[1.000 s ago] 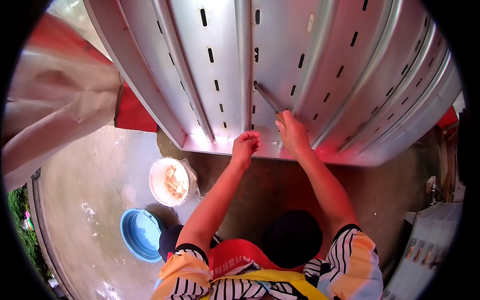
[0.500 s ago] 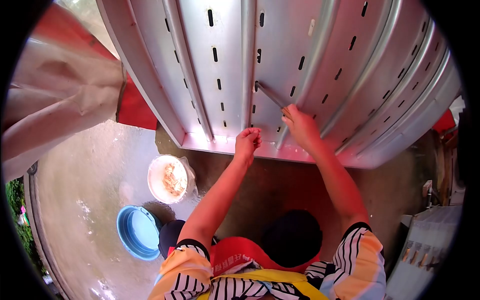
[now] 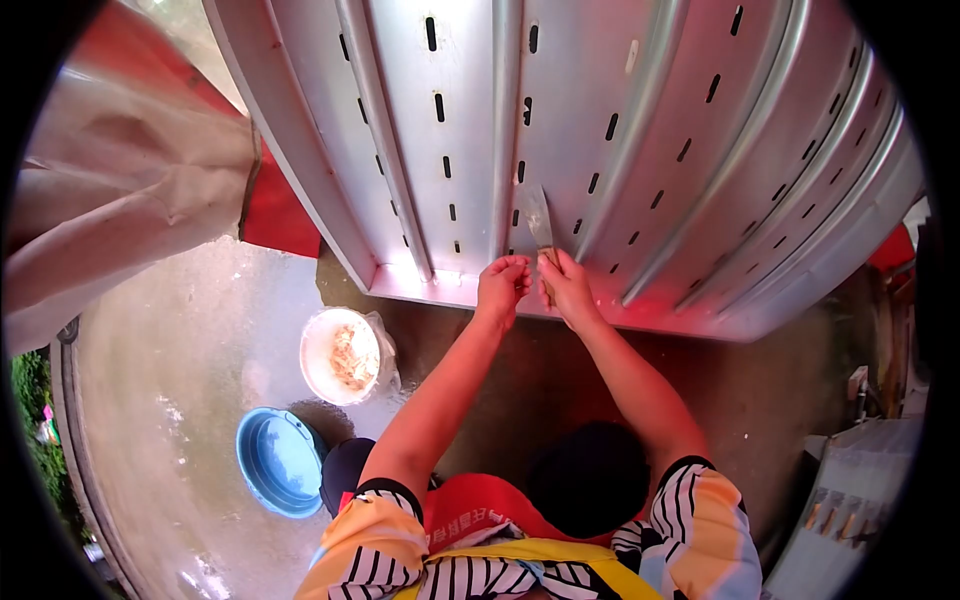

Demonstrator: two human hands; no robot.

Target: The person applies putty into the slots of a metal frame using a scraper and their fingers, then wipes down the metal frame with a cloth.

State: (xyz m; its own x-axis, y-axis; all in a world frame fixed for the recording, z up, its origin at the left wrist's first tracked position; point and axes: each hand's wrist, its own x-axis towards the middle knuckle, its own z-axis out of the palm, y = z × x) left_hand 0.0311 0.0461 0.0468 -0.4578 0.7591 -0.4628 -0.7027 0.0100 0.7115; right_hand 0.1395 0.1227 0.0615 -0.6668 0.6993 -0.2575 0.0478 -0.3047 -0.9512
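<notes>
A large slotted metal panel (image 3: 470, 60) with raised tubular ribs fills the upper part of the view. My right hand (image 3: 569, 288) is closed around the wooden handle of a scraper (image 3: 539, 212). The scraper's flat metal blade points up, away from me, over the panel near a row of slots. Beside it, to the left, my left hand (image 3: 503, 287) is held at the panel's lower edge with its fingers curled together. What those fingers hold, if anything, is too small to make out.
On the wet floor to the left stand a white bucket (image 3: 312, 362) with pale scraps in it and a blue basin (image 3: 250, 478). A brown and red tarp (image 3: 130, 200) hangs at the left. Several wooden-handled tools (image 3: 845, 520) lie at the lower right.
My right hand has drawn the scraper down and left, off the slot where its tip was, close to my left hand. The left hand has stayed nearly in place.
</notes>
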